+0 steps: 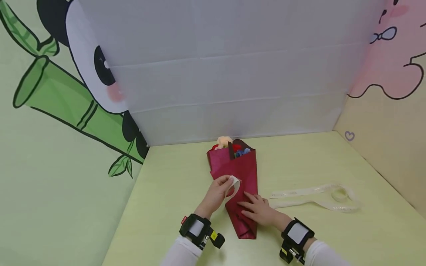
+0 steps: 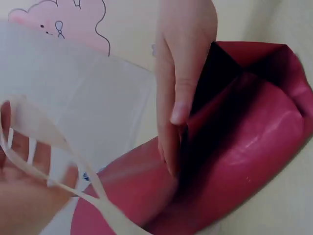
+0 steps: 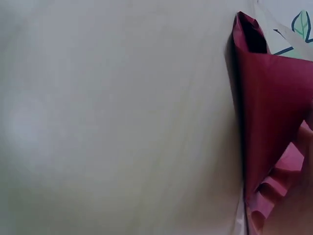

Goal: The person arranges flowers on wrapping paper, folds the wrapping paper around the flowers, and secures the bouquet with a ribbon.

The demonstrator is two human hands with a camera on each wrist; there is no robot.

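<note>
Quite glossy, deep-red bouquet wrapper (image 1: 247, 175)

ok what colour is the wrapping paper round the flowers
The wrapping paper is deep red, seen best in the head view.

Place: playfully decorated, exact kind unclear!
Walls (image 1: 50, 199): there's a cartoon panda (image 1: 87, 68) at ten o'clock, pink character (image 1: 387, 68) at two!

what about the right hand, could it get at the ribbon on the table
Probably yes: the right hand rests on the red wrapping, and the ribbon lies to its right with nothing visible in between.
</note>
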